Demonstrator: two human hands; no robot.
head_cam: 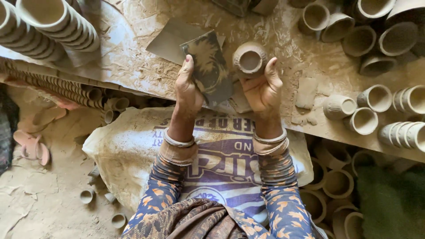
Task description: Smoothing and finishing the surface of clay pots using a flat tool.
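Small round unfired clay cup (249, 58): pinched at fingertips of right hand (263, 90), mouth toward camera, above bench. Left hand (187, 86) grips dark mottled flat pad (210, 67) by edge. Light, even fingertip pressure advisable; soft rim likely deforms. Dusty clay-caked workbench (133, 57); stacked cups (48, 22) left, loose cups (376, 97) right, printed sack (221, 155) over lap.

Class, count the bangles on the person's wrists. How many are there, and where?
3, as far as I can tell: one bangle on the left wrist, two stacked bangles on the right wrist. More may hide under the sleeves.
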